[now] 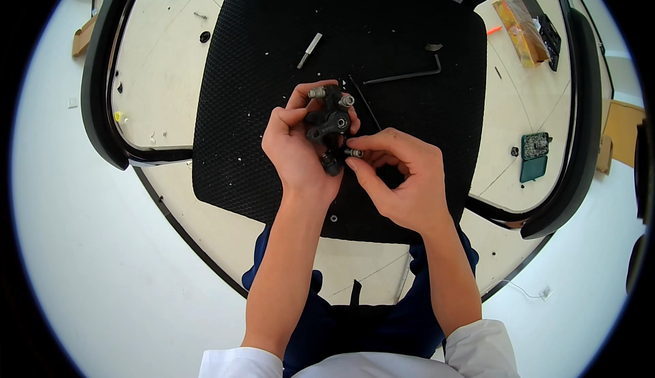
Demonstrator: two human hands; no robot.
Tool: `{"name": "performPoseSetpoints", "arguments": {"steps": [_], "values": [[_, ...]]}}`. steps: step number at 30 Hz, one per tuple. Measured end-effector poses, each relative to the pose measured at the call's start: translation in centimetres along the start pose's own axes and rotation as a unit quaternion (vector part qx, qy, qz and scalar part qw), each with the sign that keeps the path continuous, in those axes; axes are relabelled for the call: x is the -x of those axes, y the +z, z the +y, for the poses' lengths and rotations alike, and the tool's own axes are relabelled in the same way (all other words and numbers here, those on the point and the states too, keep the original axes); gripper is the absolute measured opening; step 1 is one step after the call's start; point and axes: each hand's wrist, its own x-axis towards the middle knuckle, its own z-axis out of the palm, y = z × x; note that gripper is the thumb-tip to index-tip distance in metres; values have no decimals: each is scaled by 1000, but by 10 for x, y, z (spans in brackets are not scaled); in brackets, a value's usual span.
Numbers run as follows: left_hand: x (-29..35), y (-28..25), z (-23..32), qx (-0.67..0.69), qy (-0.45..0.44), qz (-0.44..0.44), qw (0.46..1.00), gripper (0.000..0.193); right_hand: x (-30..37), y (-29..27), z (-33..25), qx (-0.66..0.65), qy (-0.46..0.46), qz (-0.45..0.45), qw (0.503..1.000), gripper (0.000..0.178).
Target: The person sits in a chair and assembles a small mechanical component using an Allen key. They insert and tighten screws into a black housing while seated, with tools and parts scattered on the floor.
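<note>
A black bicycle disc brake caliper (330, 131) with silver bolts lies in my left hand (299, 151), whose fingers wrap round it from the left and behind. My right hand (413, 177) pinches a small silver bolt (354, 153) between thumb and forefinger at the caliper's lower right side. Whether the bolt is threaded in, I cannot tell. Both hands are above a black chair seat (239, 105). On the seat beyond them lie an L-shaped hex key (406, 76), a thin dark rod (365, 102) and a short silver-and-white bit (310, 50).
A small nut (333, 218) lies near the seat's front edge. Armrests (102, 71) flank the seat left and right. On the floor to the right are an open green case (534, 166) of small parts and a yellow box (520, 30). Small bits are scattered on the left floor.
</note>
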Motion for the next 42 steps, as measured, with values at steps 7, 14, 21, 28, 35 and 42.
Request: {"name": "performPoseSetpoints", "arguments": {"steps": [7,14,21,28,35,42], "values": [[0,-2,0,11,-1,0,1000,40,1,2,-1,44,-7,21,999,13],[1,-2,-1,-15,15,-16,1000,40,3,1,2,67,29,7,997,12],[0,-8,-1,-2,2,-57,998,43,0,7,1,0,15,49,999,9],[2,-1,0,-14,9,-27,999,39,1,1,1,-14,0,21,1000,26],[0,-4,-1,-48,20,-20,998,41,2,1,-3,75,-40,22,996,19],[-1,-4,-8,-73,63,2,995,40,5,2,4,62,-23,28,997,11]]}}
